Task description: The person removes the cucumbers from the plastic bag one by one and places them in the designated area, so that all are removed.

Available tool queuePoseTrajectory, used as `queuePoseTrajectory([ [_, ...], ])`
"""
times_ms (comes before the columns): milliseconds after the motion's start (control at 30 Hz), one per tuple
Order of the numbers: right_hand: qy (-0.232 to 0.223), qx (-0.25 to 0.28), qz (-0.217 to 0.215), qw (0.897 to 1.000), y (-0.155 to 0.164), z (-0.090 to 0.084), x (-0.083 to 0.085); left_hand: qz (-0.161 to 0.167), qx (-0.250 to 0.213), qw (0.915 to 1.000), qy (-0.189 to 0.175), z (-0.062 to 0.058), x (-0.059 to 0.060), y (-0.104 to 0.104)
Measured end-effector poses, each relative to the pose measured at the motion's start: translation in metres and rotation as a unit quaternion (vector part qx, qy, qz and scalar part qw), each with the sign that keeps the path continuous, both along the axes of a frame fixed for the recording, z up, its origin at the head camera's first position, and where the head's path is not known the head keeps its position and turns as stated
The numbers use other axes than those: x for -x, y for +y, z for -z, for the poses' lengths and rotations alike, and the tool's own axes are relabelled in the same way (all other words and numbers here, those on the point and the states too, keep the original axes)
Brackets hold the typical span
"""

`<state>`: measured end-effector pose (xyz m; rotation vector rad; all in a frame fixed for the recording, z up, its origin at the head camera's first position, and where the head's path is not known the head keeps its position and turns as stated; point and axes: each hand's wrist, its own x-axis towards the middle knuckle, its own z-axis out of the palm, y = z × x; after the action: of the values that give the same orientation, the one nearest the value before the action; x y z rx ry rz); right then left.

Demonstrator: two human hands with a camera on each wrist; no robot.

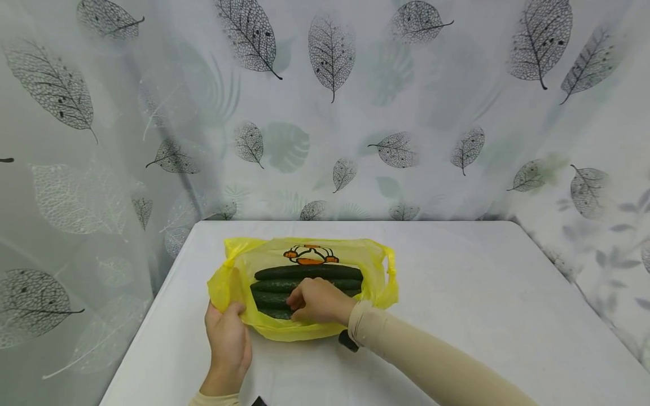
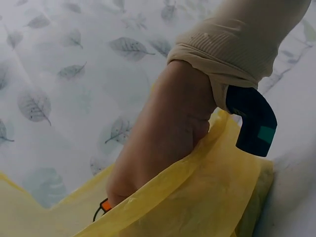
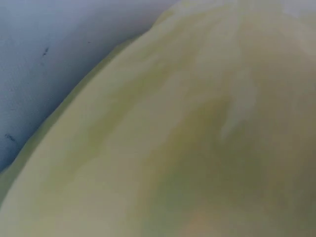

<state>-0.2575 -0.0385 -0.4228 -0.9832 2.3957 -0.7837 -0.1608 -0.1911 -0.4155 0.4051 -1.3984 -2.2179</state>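
A thin yellow plastic bag lies on its side on the table, with its mouth spread toward me. Inside it several dark green cucumbers are stacked in rows. My left hand grips the left edge of the bag, the thumb over the plastic. Through the mouth reaches my right hand, its fingers bent down at the cucumbers. Whether those fingers hold one is hidden; in the left wrist view the bag's edge covers the fingertips of the right hand. Blurred yellow bag fills most of the right wrist view.
The white table extends right of the bag and toward me. Behind it hangs a leaf-patterned curtain, also along both sides. A dark wrist camera sits under the right sleeve, close to the bag's front rim.
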Motion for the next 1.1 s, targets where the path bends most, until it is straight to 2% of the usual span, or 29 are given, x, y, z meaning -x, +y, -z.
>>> queuePoseTrajectory([
  [167, 0.032, -0.010, -0.007, 0.999, 0.000, 0.000, -0.007, 0.011, -0.017, 0.9998, 0.009, -0.003, -0.002, 0.001],
  [400, 0.050, -0.017, 0.002, 0.999, 0.000, 0.006, -0.012, 0.017, -0.025, 0.9995, 0.001, -0.005, -0.004, 0.000],
  [633, 0.121, -0.049, -0.005, 0.991, -0.004, 0.015, -0.022, 0.023, -0.031, 0.9992, 0.001, -0.005, -0.006, 0.000],
  [867, 0.131, -0.036, 0.006, 0.991, -0.004, 0.021, -0.025, 0.024, -0.029, 0.9993, 0.004, -0.005, -0.006, 0.001],
  [1100, 0.132, -0.020, 0.017, 0.991, 0.000, 0.019, -0.023, 0.021, -0.031, 0.9993, 0.004, -0.008, -0.006, 0.000],
])
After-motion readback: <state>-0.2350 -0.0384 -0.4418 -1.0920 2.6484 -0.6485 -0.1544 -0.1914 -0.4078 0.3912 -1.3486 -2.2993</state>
